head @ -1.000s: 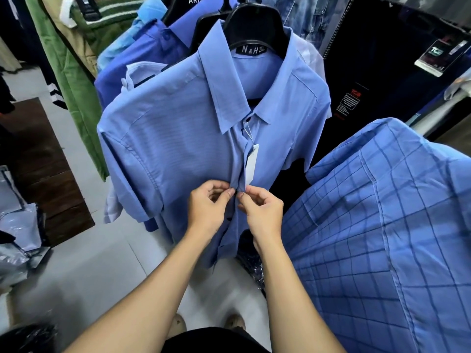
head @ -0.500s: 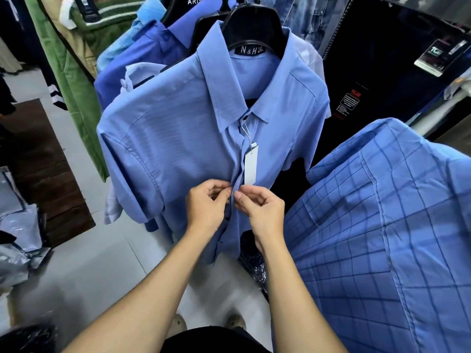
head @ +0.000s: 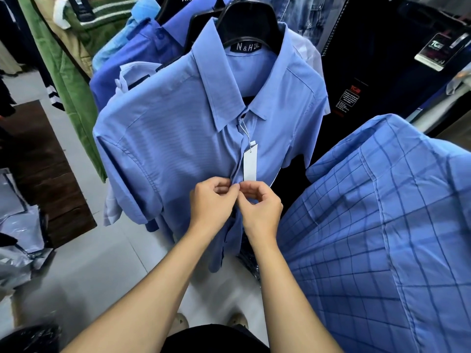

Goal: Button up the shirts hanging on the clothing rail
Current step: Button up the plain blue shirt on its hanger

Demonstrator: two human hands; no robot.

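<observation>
A light blue short-sleeved shirt (head: 183, 138) hangs in front of me on a black hanger (head: 248, 24). A white paper tag (head: 250, 161) dangles on a string along its front placket. My left hand (head: 212, 205) and my right hand (head: 262, 208) meet at mid-chest height just below the tag. Each pinches one edge of the placket between thumb and fingers, fingertips touching. The button itself is hidden behind my fingers. Below my hands the shirt front hangs apart.
A blue checked shirt (head: 382, 238) bulges close on the right, beside my right forearm. More shirts, a darker blue one (head: 132, 62) and a green garment (head: 66, 80), hang behind on the left. Dark jeans (head: 382, 59) hang at right rear. Plastic bags (head: 17, 225) lie on the floor left.
Both hands have crept slightly up the placket and drawn closer, fingertips now touching. The paper tag has swung to hang straight above them.
</observation>
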